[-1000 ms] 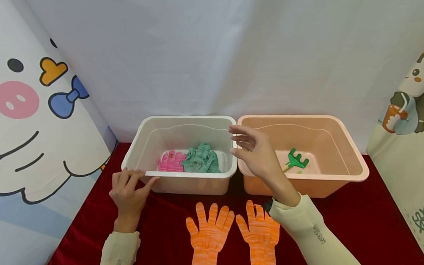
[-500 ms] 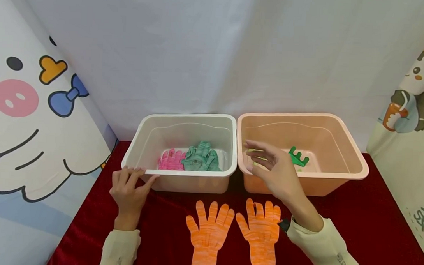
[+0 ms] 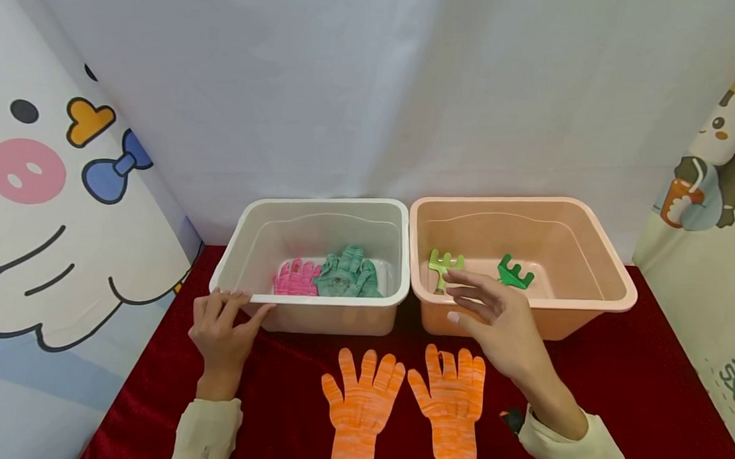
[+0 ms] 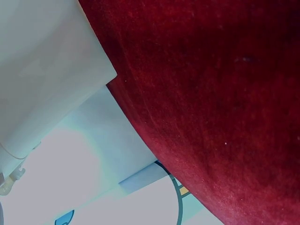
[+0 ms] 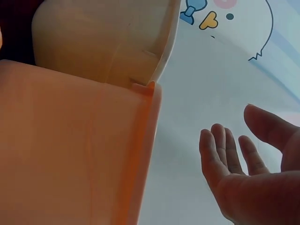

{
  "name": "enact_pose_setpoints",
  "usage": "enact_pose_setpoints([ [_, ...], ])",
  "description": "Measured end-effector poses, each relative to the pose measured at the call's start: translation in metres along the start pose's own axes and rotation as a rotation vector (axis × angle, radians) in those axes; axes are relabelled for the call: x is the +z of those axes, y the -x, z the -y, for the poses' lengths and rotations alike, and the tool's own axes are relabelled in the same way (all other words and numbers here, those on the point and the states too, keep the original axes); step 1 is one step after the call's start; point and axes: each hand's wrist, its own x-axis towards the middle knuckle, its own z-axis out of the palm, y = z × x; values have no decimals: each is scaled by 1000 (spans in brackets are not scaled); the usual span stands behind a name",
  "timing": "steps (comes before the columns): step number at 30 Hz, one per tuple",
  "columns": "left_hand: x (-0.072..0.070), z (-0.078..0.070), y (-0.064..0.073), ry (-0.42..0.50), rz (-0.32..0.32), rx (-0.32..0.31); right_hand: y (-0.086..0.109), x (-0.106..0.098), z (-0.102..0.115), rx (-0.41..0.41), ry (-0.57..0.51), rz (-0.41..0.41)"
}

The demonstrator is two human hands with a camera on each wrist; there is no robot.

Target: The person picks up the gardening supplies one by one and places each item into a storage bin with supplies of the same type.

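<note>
In the head view my left hand (image 3: 223, 332) grips the front-left corner of the white plastic bin (image 3: 334, 301), fingers over the rim and thumb along the front wall. Inside that bin lie a pink glove (image 3: 297, 278) and a green glove (image 3: 344, 274). My right hand (image 3: 504, 322) holds nothing; its fingers are relaxed and apart, over the front rim of the peach plastic bin (image 3: 574, 305). A light green toy rake (image 3: 445, 262) and a darker green toy rake (image 3: 514, 275) lie in the peach bin. The right wrist view shows the right hand (image 5: 253, 178) with spread, slightly bent fingers.
Two orange gloves, a left one (image 3: 361, 405) and a right one (image 3: 449, 404), lie flat on the dark red cloth (image 3: 288, 402) in front of the bins. The bins stand side by side against a pale backdrop (image 3: 324, 86). Cartoon-printed panels flank both sides.
My right hand has moved right and toward me, from between the two bins to the peach bin's front rim, uncovering the light green rake. My left hand stays at the white bin's corner.
</note>
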Motion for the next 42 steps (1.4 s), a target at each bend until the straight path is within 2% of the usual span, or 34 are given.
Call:
enact_pose_setpoints([
  [7,1,0,0,4,-19,3,15,-7,-8,35,-37,-27],
  [14,1,0,1,3,-18,0,27,-13,-18,28,-15,-61],
  [28,0,-1,-1,2,-6,-2,49,-19,-39,165,-2,-106],
  [34,0,-1,-1,-2,-7,-6,55,-20,-49,199,-13,-103],
  [42,3,1,0,7,-29,12,65,-21,-63,265,8,-126],
])
